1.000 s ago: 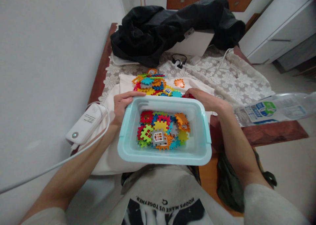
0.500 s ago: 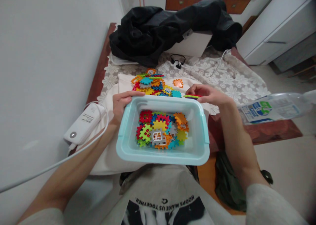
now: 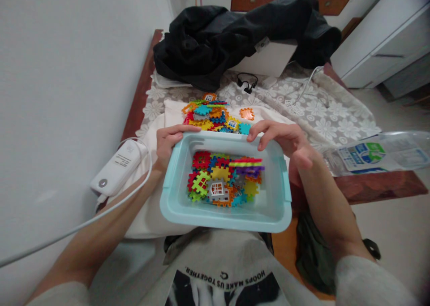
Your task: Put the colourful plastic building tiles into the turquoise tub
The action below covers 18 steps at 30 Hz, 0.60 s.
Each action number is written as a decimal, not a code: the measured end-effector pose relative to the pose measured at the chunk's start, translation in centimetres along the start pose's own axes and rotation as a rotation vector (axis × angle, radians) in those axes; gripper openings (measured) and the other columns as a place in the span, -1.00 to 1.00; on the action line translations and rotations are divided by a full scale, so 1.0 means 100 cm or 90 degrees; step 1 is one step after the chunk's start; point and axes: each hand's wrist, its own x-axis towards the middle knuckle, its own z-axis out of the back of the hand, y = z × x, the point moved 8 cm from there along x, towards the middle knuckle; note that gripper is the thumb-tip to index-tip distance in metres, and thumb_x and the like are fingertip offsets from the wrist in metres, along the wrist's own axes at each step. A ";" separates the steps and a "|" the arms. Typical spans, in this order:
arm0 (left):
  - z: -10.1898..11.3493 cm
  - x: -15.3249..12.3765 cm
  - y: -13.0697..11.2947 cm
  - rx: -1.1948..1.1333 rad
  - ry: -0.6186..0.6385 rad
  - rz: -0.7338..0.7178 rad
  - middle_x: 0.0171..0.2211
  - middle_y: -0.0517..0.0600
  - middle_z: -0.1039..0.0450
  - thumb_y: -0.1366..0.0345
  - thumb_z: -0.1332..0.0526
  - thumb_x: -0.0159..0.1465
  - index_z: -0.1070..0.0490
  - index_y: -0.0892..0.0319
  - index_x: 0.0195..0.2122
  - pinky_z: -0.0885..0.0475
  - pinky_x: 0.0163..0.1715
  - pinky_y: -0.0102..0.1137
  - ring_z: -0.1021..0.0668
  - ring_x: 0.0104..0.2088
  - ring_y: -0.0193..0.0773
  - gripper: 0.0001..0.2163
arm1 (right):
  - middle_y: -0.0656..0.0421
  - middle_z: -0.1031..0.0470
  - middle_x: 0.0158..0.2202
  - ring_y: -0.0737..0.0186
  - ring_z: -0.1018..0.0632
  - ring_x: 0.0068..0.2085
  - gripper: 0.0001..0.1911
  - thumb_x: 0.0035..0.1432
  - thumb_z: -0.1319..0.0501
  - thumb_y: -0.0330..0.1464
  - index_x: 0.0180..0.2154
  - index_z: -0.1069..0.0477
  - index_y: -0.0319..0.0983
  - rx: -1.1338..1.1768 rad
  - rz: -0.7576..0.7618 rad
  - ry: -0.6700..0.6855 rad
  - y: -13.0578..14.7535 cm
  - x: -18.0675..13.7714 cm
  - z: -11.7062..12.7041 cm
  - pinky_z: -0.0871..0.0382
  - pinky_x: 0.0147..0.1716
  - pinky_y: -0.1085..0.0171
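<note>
My left hand (image 3: 169, 140) grips the far left corner of a light blue plastic bin (image 3: 225, 221), fingers along the rim. Inside the bin lie several notched plastic building pieces, among them a grey window piece (image 3: 217, 189) and a lime green piece (image 3: 200, 182). A small bunch of pieces, lime, red and purple (image 3: 247, 167), shows blurred edge-on above the others, touching no hand. My right hand (image 3: 282, 138) is open over the far right rim, fingers apart and holding nothing. Beyond the bin, a heap of similar pieces (image 3: 210, 113) rests on white cloth.
One orange piece (image 3: 247, 114) lies apart from the heap. A white power bank (image 3: 119, 167) with a cable is at the left by the wall. A plastic bottle (image 3: 376, 153) lies at the right. Black clothing (image 3: 235, 32) and black earphones (image 3: 247, 82) are farther back.
My right hand has let go of the lime, red and purple pieces, which have moved from beyond the rim down into the bin. Its fingers have spread. My left hand keeps its grip.
</note>
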 end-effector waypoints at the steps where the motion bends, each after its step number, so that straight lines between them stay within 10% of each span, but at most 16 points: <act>1: 0.001 0.001 0.001 -0.009 0.002 0.001 -0.33 0.11 -0.72 0.16 -0.21 0.21 -0.76 0.17 -0.32 -0.50 -0.42 -0.30 -0.61 -0.36 -0.12 -0.68 | 0.00 -0.61 -0.18 -0.12 -0.63 -0.01 -0.22 0.08 -0.24 0.48 -0.31 -0.63 -0.09 0.026 0.024 -0.040 -0.003 0.001 0.003 -0.58 0.04 -0.08; 8: 0.002 0.004 0.005 -0.055 0.035 0.040 -0.38 0.09 -0.72 0.15 -0.29 0.14 -0.79 0.14 -0.32 -0.43 -0.49 -0.33 -0.58 -0.43 -0.15 -0.71 | 0.12 -0.63 -0.25 0.12 -0.62 -0.20 -0.46 0.47 -0.17 0.16 -0.27 -0.63 -0.09 -0.061 -0.034 -0.397 -0.066 -0.009 0.045 -0.59 -0.10 0.08; 13: 0.001 0.003 0.007 -0.102 0.057 0.030 -0.42 0.08 -0.70 0.06 -0.35 0.21 -0.79 0.18 -0.16 -0.37 -0.56 -0.38 -0.57 -0.50 -0.18 -0.65 | -0.03 -0.62 0.17 -0.11 -0.57 0.24 -0.50 0.42 -0.25 0.10 0.13 -0.58 -0.09 -0.402 -0.045 -0.290 -0.101 -0.010 0.027 -0.44 0.32 -0.15; 18: 0.015 0.004 0.016 -0.057 -0.062 -0.036 -0.49 0.03 -0.61 -0.09 -0.28 0.39 -0.74 0.16 -0.16 -0.33 -0.55 -0.39 -0.53 -0.54 -0.24 -0.59 | -0.06 -0.06 0.63 -0.28 -0.08 0.63 -0.18 0.38 -0.26 0.06 0.52 -0.20 -0.06 -0.596 -0.143 -0.108 -0.152 -0.012 0.010 -0.01 0.54 -0.37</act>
